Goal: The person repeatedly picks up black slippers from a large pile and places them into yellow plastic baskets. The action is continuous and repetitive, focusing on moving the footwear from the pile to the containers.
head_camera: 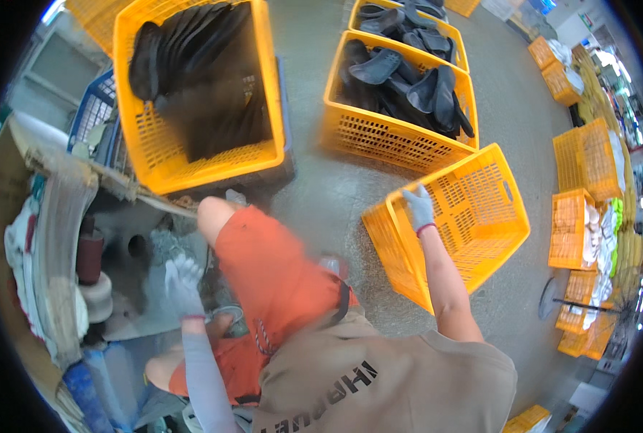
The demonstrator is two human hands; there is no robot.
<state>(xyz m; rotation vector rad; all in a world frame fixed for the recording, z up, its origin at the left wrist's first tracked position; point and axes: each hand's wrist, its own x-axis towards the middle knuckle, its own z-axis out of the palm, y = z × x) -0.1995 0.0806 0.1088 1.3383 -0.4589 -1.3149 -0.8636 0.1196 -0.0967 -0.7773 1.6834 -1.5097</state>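
Note:
My right hand (420,207), in a whitish knit glove with a red cuff, is closed over the near rim of an empty yellow plastic crate (467,216), which stands tilted on the floor to my right. My left hand (183,276), gloved the same way, is held with fingers apart above the machine area and holds nothing. Near it stand a dark red cylinder (89,254) and a pale roller (96,296). Ahead, a large yellow crate (278,108) holds dark shoe soles (191,54) packed in rows. Another yellow crate (397,142) holds loosely piled dark soles (378,66).
A further yellow crate of dark parts (465,54) stands behind the piled one. A blue crate (91,108) is at the left, beside the worn edge of the machine's housing (77,184). Stacked orange crates (570,230) and a standing fan (597,306) line the far right.

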